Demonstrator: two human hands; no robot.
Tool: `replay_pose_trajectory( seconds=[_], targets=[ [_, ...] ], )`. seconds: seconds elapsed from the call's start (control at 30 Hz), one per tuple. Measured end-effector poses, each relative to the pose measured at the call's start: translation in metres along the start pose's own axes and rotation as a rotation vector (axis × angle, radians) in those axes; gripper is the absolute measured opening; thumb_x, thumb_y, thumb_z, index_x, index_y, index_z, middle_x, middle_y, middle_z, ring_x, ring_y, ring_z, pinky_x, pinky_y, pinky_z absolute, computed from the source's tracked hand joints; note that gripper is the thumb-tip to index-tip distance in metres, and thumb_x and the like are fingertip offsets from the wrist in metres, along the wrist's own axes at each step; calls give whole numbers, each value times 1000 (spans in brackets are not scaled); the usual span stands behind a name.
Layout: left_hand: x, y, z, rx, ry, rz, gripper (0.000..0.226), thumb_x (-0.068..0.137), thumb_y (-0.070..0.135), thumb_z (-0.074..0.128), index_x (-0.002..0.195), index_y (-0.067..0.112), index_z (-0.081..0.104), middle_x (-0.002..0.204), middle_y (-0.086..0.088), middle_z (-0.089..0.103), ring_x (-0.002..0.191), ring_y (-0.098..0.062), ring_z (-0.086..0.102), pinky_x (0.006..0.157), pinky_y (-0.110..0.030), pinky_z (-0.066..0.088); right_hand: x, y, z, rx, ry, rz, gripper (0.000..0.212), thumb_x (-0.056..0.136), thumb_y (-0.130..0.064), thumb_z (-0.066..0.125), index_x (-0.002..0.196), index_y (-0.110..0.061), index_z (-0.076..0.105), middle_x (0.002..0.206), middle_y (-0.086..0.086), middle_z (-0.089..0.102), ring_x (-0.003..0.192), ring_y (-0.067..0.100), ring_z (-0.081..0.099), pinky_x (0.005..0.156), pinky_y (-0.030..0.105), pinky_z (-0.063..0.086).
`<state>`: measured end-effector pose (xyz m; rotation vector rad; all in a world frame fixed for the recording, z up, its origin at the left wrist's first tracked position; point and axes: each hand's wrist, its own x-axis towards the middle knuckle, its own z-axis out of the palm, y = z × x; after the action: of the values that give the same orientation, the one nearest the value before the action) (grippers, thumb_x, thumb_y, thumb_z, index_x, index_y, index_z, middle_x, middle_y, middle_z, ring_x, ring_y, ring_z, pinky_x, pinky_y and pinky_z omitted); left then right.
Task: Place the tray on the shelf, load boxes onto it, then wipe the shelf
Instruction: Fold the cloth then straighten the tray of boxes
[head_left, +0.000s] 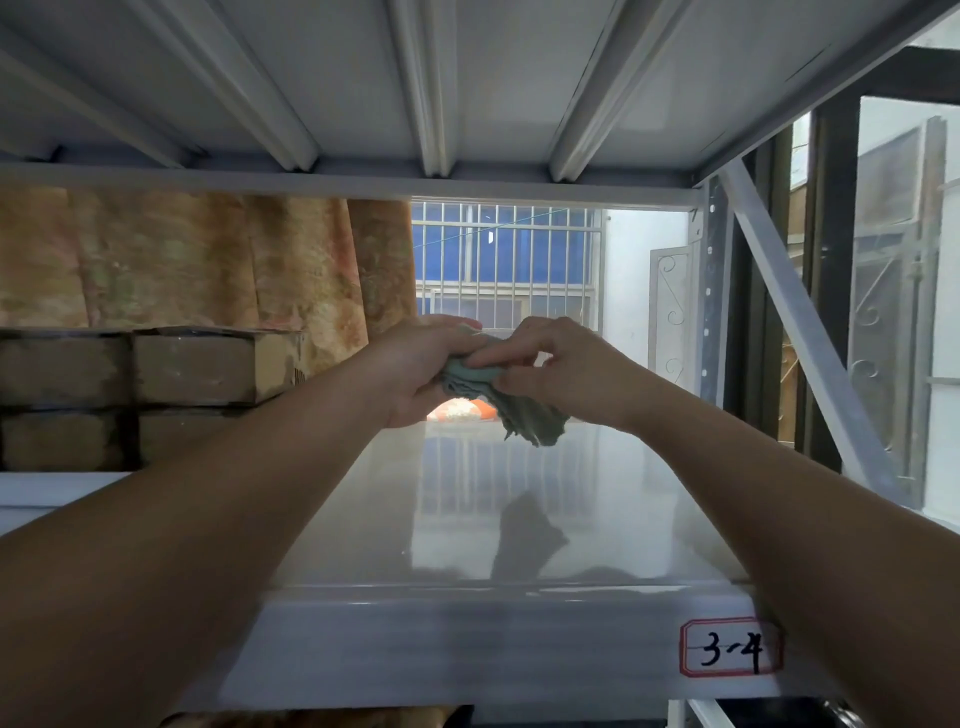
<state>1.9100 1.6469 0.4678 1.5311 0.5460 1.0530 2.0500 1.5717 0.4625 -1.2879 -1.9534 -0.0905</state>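
Observation:
Both my hands are stretched out over the glossy white shelf (467, 519) and share a grey-green cloth (524, 410). My left hand (415, 369) grips the bunched upper part of the cloth. My right hand (561, 364) pinches it from the right with thumb and fingers. The loose end of the cloth hangs down just above the shelf surface, which reflects it. Brown cardboard boxes (192, 366) are stacked in two layers at the left on a white tray (52, 488).
The shelf above (467, 78) hangs low overhead. A diagonal brace (810, 338) and upright post close the right side. A label reading 3-4 (731, 647) sits on the front rail. A curtain (208, 260) and a barred window lie behind.

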Motion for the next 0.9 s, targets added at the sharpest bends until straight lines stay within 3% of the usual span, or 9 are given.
replay_pose_trajectory(
  seconds=[0.07,0.13,0.2,0.27,0.4,0.5,0.6,0.73,0.9],
  targets=[
    [1,0,-2,5,39,30,26,90,4,56,116,6,54,100,-14,59,79,-18,61,55,-22,57,2,1,-3,187,72,35,14,89,-18,60,89,-26,71,85,-16,57,79,-2,56,74,12,44],
    [-1,2,-2,-4,24,84,28,91,5,54,119,7,54,102,-15,57,81,-19,59,64,-24,56,5,7,-7,318,114,102,10,88,-21,61,98,-20,61,99,-6,58,92,10,57,80,24,46],
    [-3,6,-3,-19,-29,134,31,91,5,54,122,9,54,103,-13,57,81,-19,59,63,-22,57,6,15,-9,396,10,209,35,86,-27,65,117,-24,50,110,-2,58,97,15,60,82,28,49],
    [-4,8,-3,8,-65,174,31,91,4,53,121,13,57,107,-9,61,86,-19,60,61,-21,57,4,18,-7,382,-97,271,44,82,-29,69,121,-25,49,108,0,62,91,16,65,80,30,54],
    [-2,5,-4,170,22,265,29,89,5,57,117,15,57,105,-6,62,83,-16,60,61,-20,55,4,22,-8,390,-18,319,21,81,-18,72,100,-14,65,94,4,69,85,20,66,79,32,55],
    [0,1,-5,135,31,231,45,84,7,64,126,19,50,104,-7,60,79,-15,62,56,-17,55,3,26,-13,541,25,374,21,82,-14,71,101,-10,65,93,6,69,82,20,65,73,31,56],
    [1,-1,-9,115,-70,61,58,78,6,69,131,16,47,118,-13,59,91,-21,68,64,-21,59,1,25,-14,662,-2,375,17,84,-14,68,100,-9,65,88,5,66,75,18,62,61,25,53],
    [3,-2,-12,114,-87,37,38,85,4,62,122,9,57,110,-13,65,87,-17,69,67,-21,60,1,26,-16,738,10,438,24,86,-14,66,108,-6,64,83,4,61,65,12,55,49,17,46],
    [-2,3,-13,36,-86,110,30,90,-5,48,110,14,61,110,-12,59,95,-22,64,61,-20,59,-1,27,-23,1017,-127,458,30,93,0,50,122,-5,55,97,8,60,80,16,60,56,17,53]
  ],
)
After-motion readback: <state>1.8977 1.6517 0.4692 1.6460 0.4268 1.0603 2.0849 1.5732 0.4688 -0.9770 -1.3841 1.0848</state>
